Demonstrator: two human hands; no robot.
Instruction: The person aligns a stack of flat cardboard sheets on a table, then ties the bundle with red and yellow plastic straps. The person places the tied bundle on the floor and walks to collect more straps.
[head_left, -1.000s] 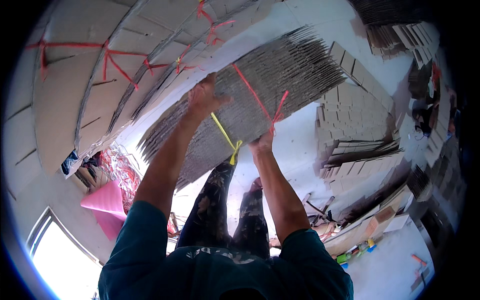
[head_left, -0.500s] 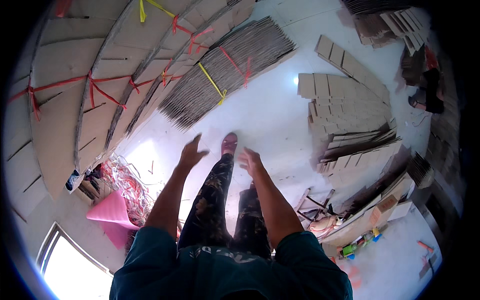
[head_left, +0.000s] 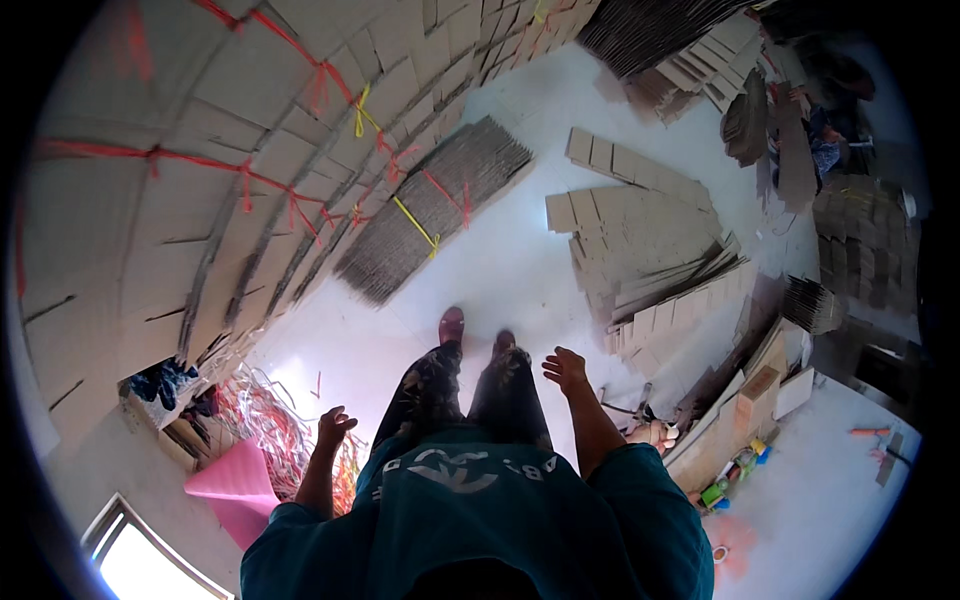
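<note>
My left hand [head_left: 335,425] hangs low beside my left thigh, empty, its fingers loosely bent and apart. On the other side my right hand [head_left: 566,368] is held out from my right leg, also empty, with the fingers spread. Nothing touches either hand. Below the left hand lies a tangle of red and white plastic strapping [head_left: 262,415]. Ahead of my feet rests a bundle of flat cardboard [head_left: 440,205], tied with yellow and red straps. Loose cardboard sheets [head_left: 640,232] lie fanned out on the floor to the right.
Tall stacks of strapped cardboard [head_left: 130,235] line the left side. A pink sheet [head_left: 238,487] stands by the strapping. Cardboard pieces and a small box [head_left: 757,388] lean at the right. Another person [head_left: 828,145] is at the far right among cardboard.
My hands have moved apart and back toward my body. Both shoes now show side by side, where only one showed clearly before. The cardboard bundle and loose sheets have shifted left in view.
</note>
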